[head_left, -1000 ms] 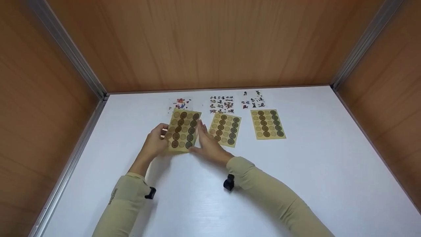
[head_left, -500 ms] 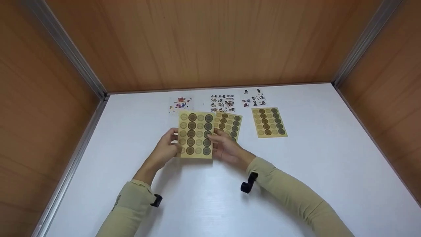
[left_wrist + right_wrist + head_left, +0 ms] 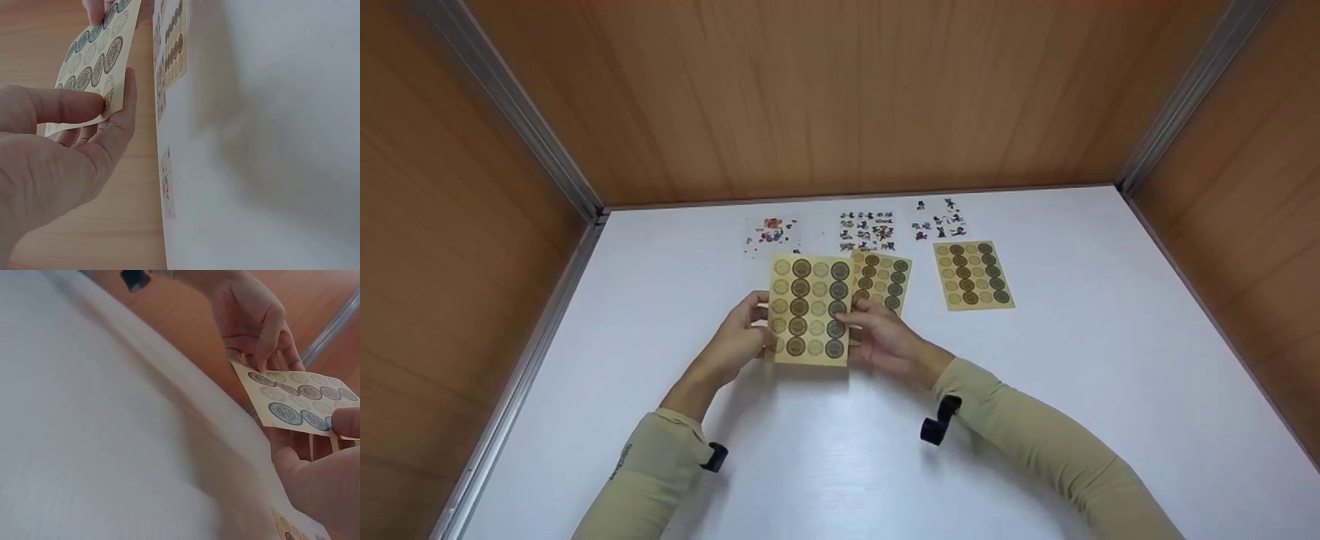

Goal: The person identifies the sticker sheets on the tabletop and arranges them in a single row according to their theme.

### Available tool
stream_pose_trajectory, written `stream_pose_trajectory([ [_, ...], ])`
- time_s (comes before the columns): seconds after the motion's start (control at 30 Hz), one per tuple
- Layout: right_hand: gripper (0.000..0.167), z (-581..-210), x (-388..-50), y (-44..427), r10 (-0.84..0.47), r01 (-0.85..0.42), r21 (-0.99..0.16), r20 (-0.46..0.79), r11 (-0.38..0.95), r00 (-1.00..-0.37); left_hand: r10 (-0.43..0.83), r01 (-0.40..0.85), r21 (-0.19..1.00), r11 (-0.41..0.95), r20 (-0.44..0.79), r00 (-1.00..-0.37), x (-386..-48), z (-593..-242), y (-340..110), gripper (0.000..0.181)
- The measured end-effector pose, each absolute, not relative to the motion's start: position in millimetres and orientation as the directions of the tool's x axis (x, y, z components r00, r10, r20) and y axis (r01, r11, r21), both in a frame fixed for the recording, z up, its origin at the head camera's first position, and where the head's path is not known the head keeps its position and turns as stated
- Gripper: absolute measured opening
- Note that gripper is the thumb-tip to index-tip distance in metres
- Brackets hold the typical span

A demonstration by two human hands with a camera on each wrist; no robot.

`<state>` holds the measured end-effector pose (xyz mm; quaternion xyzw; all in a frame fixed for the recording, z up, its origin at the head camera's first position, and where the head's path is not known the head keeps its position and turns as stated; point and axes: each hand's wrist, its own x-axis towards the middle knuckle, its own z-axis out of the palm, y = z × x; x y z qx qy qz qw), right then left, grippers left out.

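While the left hand (image 3: pixel 737 337) pinches the left edge of a sticker sheet (image 3: pixel 810 309) near the centre of the frame, the right hand (image 3: pixel 889 341) pinches its right edge, and a second sheet (image 3: pixel 891 285) lies partly hidden behind it.

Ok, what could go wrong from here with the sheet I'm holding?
The held sheet might crease if the left hand and right hand, pinching its opposite edges, push inward. Lowered carelessly, it could land on the slanted sheet it partly covers in the head view.
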<state>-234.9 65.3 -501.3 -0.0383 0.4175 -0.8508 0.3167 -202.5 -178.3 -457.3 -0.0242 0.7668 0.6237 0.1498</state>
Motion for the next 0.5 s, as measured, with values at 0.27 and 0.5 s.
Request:
stream_pose_trajectory([
  [0.27, 0.046, -500, -236, 55, -0.549, 0.533, -0.714, -0.247, -0.454, -0.799, 0.089, -0.24, 0.942, 0.236, -0.267, -0.96, -203, -461, -182, 0.059],
  [0.5, 0.043, -497, -242, 37, -0.534, 0.535, -0.715, -0.264, -0.451, -0.803, 0.061, -0.26, 0.938, 0.229, -0.28, -0.958, -207, -462, -193, 0.052],
])
